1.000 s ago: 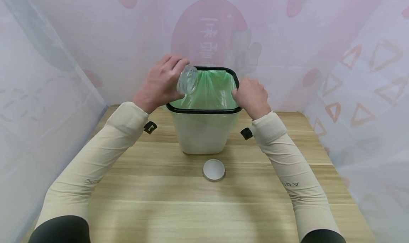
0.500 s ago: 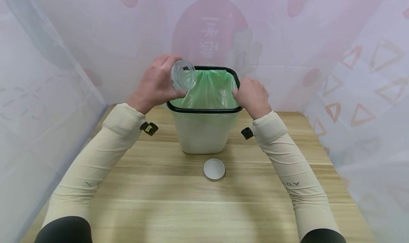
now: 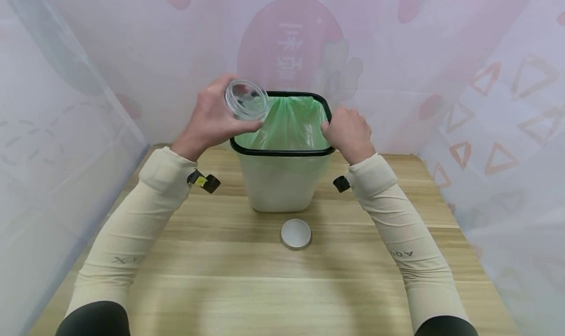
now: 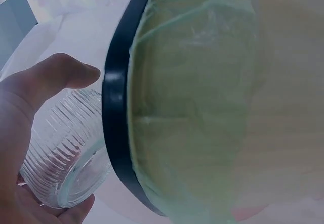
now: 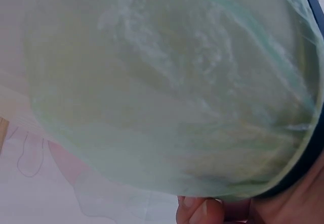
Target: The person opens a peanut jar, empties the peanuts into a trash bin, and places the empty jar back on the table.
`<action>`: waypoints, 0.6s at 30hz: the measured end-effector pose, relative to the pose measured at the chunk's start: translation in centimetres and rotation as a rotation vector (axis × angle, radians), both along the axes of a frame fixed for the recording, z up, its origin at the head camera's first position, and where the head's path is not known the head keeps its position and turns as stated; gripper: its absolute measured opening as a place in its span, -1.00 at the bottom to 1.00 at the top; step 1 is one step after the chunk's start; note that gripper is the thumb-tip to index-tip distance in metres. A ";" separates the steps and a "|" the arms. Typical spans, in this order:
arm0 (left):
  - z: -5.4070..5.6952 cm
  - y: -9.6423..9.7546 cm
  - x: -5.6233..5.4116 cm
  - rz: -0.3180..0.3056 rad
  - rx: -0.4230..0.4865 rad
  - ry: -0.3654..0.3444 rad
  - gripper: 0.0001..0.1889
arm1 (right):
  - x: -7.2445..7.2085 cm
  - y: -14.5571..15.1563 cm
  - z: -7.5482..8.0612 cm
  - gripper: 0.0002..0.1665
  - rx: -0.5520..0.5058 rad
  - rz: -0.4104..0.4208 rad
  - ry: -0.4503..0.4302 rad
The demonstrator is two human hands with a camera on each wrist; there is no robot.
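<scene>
A clear, ribbed glass jar (image 3: 247,99) is in my left hand (image 3: 207,115), held tilted at the left side of a trash bin (image 3: 282,184). In the left wrist view the thumb lies along one side of the jar (image 4: 66,148) and fingers curl under the other, close by the bin's black rim (image 4: 115,102). A green plastic bag (image 3: 295,122) lines the bin. My right hand (image 3: 348,132) grips the rim at the right; in the right wrist view its fingertips (image 5: 205,211) show outside the bag, the rest partly hidden.
A round white lid (image 3: 295,234) lies on the wooden table (image 3: 265,297) in front of the bin. Printed cloth walls (image 3: 397,71) stand behind the table and along both sides.
My left hand has drawn the jar leftward from over the bin's opening and turned it, so its round end faces the head camera more. The right hand stays on the rim.
</scene>
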State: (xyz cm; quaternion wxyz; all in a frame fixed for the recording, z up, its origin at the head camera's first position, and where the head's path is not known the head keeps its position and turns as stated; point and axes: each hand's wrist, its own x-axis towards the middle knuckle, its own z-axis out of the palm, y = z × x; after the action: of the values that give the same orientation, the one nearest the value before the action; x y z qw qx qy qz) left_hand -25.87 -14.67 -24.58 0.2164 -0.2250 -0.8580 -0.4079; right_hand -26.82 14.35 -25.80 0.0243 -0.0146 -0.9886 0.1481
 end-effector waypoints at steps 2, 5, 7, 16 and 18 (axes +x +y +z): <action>0.0 0.0 0.2 0.002 0.032 -0.026 -0.24 | -0.1 0.0 0.0 -0.63 -0.001 0.000 0.001; -0.2 -0.1 0.4 0.001 0.070 -0.047 -0.24 | -0.1 0.0 -0.1 -0.63 -0.004 0.002 0.002; -0.2 -0.1 0.6 0.000 0.096 -0.063 -0.22 | -0.1 0.0 -0.1 -0.64 -0.003 0.003 0.004; -0.4 0.3 1.5 -0.078 0.288 -0.192 -0.26 | 0.0 0.1 -0.2 -0.63 0.004 0.005 -0.001; -0.3 0.3 1.8 -0.100 0.311 -0.214 -0.27 | 0.1 0.0 -0.2 -0.62 0.003 0.006 -0.002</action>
State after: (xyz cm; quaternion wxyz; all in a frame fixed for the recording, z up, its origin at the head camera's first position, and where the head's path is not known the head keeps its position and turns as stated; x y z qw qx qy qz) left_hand -24.06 -14.35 -24.91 0.1355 -0.1864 -0.7904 -0.5676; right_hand -26.71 14.37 -25.99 0.0226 -0.0117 -0.9889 0.1467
